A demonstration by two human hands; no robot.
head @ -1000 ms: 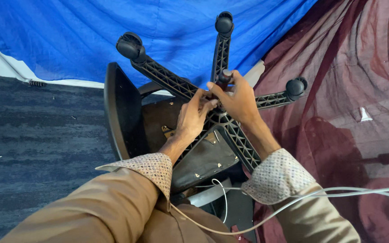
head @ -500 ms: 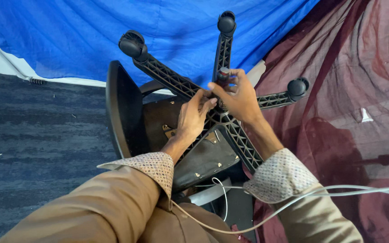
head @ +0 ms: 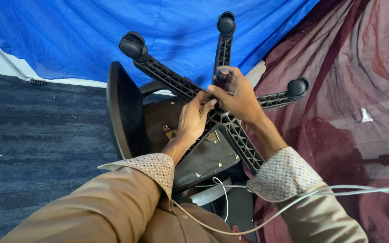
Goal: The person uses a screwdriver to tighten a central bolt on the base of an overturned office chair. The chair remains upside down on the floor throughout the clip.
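Office chair overturned on the carpet, star base facing up, seat on edge at left. Right hand closed around the dark cylinder rising from the base hub. Left hand open, fingertips resting on the hub just beside the cylinder. Three casters visible on spoke ends. Blue sheet behind, maroon cloth at right; white cable crosses the right sleeve.

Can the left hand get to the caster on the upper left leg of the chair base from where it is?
Probably yes. The left hand rests at the hub of the chair base, and the ribbed leg runs bare up to that caster. Nothing lies across it; the right hand is off to the other side.
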